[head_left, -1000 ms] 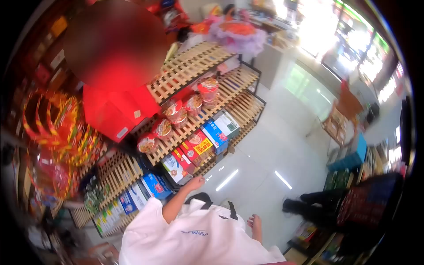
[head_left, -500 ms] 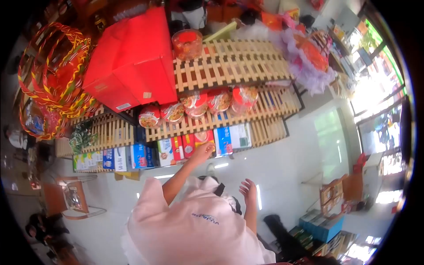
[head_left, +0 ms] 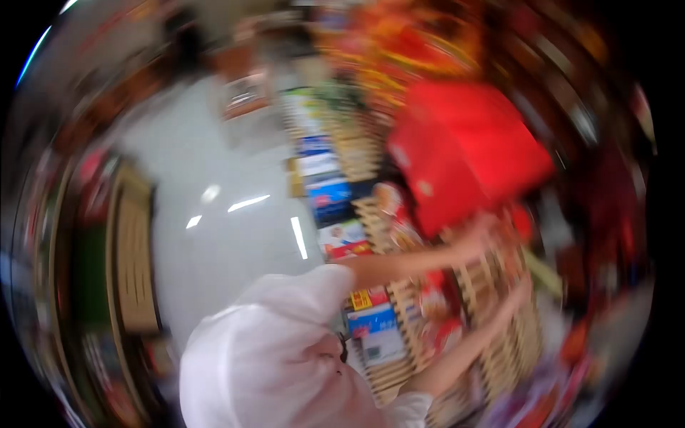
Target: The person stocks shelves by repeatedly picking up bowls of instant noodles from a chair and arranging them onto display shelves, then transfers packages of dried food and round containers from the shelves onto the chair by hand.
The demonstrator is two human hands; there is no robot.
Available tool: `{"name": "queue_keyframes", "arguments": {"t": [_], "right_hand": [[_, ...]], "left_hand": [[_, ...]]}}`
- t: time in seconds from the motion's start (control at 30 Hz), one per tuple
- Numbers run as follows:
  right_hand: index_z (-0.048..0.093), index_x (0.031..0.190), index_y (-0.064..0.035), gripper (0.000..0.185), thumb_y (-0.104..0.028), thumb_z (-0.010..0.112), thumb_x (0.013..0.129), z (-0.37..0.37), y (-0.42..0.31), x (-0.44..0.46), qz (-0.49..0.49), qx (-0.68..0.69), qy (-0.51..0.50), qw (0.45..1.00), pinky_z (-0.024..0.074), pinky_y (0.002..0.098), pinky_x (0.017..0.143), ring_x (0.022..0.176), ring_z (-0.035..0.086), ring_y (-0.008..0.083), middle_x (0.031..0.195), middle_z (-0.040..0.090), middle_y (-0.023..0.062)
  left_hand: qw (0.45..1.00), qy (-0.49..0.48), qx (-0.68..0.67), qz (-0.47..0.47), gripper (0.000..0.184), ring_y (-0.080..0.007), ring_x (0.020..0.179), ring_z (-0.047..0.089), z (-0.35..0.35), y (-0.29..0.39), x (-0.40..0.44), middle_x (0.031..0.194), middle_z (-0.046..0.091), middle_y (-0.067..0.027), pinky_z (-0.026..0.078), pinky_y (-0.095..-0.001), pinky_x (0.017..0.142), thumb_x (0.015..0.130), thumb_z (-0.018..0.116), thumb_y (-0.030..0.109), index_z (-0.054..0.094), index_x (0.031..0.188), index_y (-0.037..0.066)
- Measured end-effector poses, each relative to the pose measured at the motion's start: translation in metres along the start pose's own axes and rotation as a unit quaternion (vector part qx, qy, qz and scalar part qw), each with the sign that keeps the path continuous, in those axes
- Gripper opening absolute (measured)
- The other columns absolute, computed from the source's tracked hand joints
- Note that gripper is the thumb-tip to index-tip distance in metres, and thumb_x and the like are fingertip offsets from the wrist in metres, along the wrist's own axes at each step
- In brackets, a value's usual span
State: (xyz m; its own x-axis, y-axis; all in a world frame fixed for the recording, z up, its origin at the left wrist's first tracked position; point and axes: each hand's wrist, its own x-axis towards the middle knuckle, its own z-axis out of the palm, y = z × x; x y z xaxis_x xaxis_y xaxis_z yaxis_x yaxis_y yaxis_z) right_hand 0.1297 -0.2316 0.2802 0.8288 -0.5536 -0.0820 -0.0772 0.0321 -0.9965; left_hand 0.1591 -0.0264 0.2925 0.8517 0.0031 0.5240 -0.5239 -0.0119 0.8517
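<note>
Both arms reach over the slatted wooden shelf, and the view is smeared by motion. My left hand is beside the large red box, near a clear tub with a red lid. My right hand is lower, over the top slats and near the same tub. The fingers of both hands are blurred, so whether they touch the tub cannot be made out. Cup noodles with red lids stand on the tier below.
Cartons, among them a blue and white one, line the lowest tier. Red and yellow woven baskets are beyond the red box. A chair stands on the pale floor. More shelving is at the left.
The view has swung round towards the left. Both hands have moved from in front of the body out over the top of the shelf, beside the red box.
</note>
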Motion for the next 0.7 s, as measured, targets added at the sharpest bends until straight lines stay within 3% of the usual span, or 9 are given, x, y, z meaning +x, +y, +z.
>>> {"name": "queue_keyframes", "arguments": {"t": [0.03,0.1,0.17,0.3,0.37,0.57,0.63,0.67,0.7], "right_hand": [[0.047,0.126,-0.0035,0.051,-0.039,0.044,0.089,-0.003,0.006,0.021,-0.046,-0.024,-0.051,0.997,0.0453,0.0384,0.086,0.107,0.053,0.0269,0.121,0.052,0.0123],[0.046,0.127,-0.0042,0.056,-0.044,0.048,0.087,0.010,-0.021,0.010,-0.021,-0.041,0.035,0.998,0.0437,0.0388,0.088,0.107,0.052,0.0267,0.126,0.048,0.0127],[0.047,0.126,-0.0033,0.059,-0.045,0.052,0.085,0.034,-0.008,0.047,-0.035,-0.017,0.011,0.999,0.0446,0.0367,0.084,0.104,0.053,0.0258,0.124,0.049,0.0129],[0.041,0.128,0.0048,0.069,-0.045,0.058,0.083,0.042,0.029,0.088,-0.053,0.016,-0.059,0.997,0.0440,0.0341,0.089,0.110,0.051,0.0288,0.126,0.047,0.0217],[0.041,0.127,0.0069,0.068,-0.040,0.060,0.082,0.055,0.026,0.081,-0.114,-0.091,0.042,0.988,0.0453,0.0350,0.088,0.107,0.053,0.0300,0.123,0.049,0.0239],[0.043,0.124,0.0087,0.063,-0.033,0.062,0.082,0.057,0.020,0.039,-0.106,0.012,0.081,0.991,0.0486,0.0333,0.081,0.099,0.058,0.0296,0.115,0.055,0.0246],[0.041,0.126,0.0038,0.054,-0.026,0.059,0.085,0.050,-0.006,-0.007,-0.155,0.045,0.106,0.981,0.0526,0.0349,0.074,0.100,0.056,0.0290,0.118,0.052,0.0207],[0.042,0.126,0.0028,0.051,-0.024,0.059,0.085,0.052,-0.012,-0.025,-0.179,0.124,0.114,0.969,0.0528,0.0341,0.073,0.099,0.056,0.0284,0.117,0.051,0.0192],[0.043,0.126,0.0017,0.049,-0.022,0.059,0.086,0.055,-0.024,-0.049,-0.203,0.201,0.122,0.950,0.0531,0.0333,0.071,0.098,0.056,0.0278,0.116,0.051,0.0178]], "left_hand": [[0.998,-0.028,0.032,-0.045,0.041,-0.0339,0.109,0.044,0.002,0.003,0.008,0.118,0.042,-0.0196,0.036,-0.0416,0.096,0.087,0.053,0.026,0.043,0.118,0.001],[0.979,-0.073,0.101,-0.163,0.069,-0.0361,0.132,0.023,0.048,-0.026,0.022,0.142,0.021,-0.0239,0.022,-0.0407,0.108,0.090,0.045,0.039,0.018,0.140,0.000],[0.981,-0.066,0.092,-0.157,0.077,-0.0369,0.132,0.023,0.059,-0.055,0.037,0.142,0.019,-0.0268,0.023,-0.0372,0.108,0.090,0.043,0.042,0.011,0.139,-0.008],[0.971,-0.098,0.063,-0.210,0.080,-0.0367,0.132,0.024,0.080,-0.061,0.039,0.142,0.019,-0.0271,0.023,-0.0352,0.108,0.087,0.048,0.041,0.011,0.138,-0.009],[0.972,-0.089,0.070,-0.207,0.082,-0.0368,0.132,0.023,0.078,-0.060,0.042,0.142,0.019,-0.0273,0.023,-0.0346,0.108,0.086,0.049,0.040,0.011,0.138,-0.009],[0.969,-0.123,0.135,-0.165,0.085,-0.0370,0.129,0.027,0.067,-0.025,0.022,0.140,0.022,-0.0269,0.025,-0.0348,0.106,0.081,0.058,0.038,0.014,0.138,-0.007],[0.988,-0.060,0.071,-0.123,0.083,-0.0356,0.126,0.032,0.070,-0.019,0.002,0.137,0.026,-0.0261,0.029,-0.0366,0.104,0.082,0.059,0.037,0.015,0.139,-0.004],[0.990,-0.008,0.140,-0.007,0.079,-0.0322,0.118,0.043,0.079,-0.049,-0.006,0.134,0.028,-0.0237,0.040,-0.0373,0.094,0.083,0.060,0.033,0.015,0.139,-0.002],[0.996,-0.051,-0.013,-0.072,0.070,-0.0256,0.109,0.052,0.056,0.006,-0.015,0.131,0.031,-0.0199,0.048,-0.0331,0.081,0.087,0.058,0.029,0.020,0.136,-0.001]]}}
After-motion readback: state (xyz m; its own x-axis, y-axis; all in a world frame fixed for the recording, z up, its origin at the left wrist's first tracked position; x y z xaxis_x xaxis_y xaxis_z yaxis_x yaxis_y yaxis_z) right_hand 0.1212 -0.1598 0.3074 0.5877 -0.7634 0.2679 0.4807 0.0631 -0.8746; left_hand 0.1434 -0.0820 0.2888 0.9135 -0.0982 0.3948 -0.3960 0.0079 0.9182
